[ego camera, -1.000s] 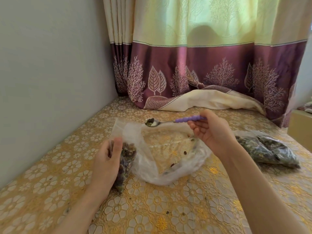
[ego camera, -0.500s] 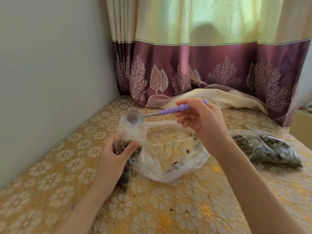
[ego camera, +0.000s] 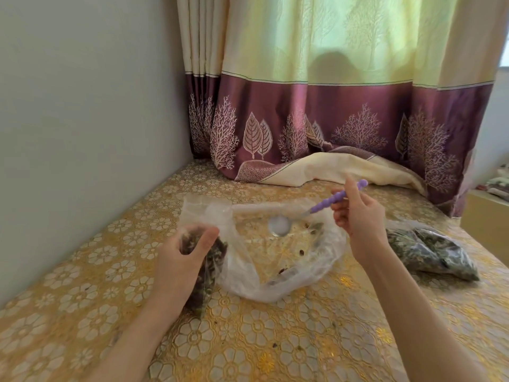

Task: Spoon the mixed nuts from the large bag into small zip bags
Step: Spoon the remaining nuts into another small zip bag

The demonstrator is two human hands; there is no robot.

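My left hand (ego camera: 180,260) grips a small zip bag (ego camera: 205,268), upright and well filled with dark mixed nuts, at the left of the large clear bag (ego camera: 278,260). That large bag lies open and nearly flat, with only a few nuts scattered inside. My right hand (ego camera: 358,213) pinches the purple handle of a spoon (ego camera: 325,205). The spoon's metal bowl (ego camera: 279,225) looks empty and hangs over the middle of the large bag.
Filled zip bags (ego camera: 429,250) of nuts lie at the right on the gold floral tablecloth (ego camera: 248,340). A grey wall runs along the left. A purple and cream curtain (ego camera: 330,128) hangs behind, its hem bunched on the table. A box edge (ego camera: 484,224) stands far right.
The spoon carried nuts leftward to the small bag's mouth, emptied there, and has now swung back right and down over the large bag. My left hand kept its grip on the small bag.
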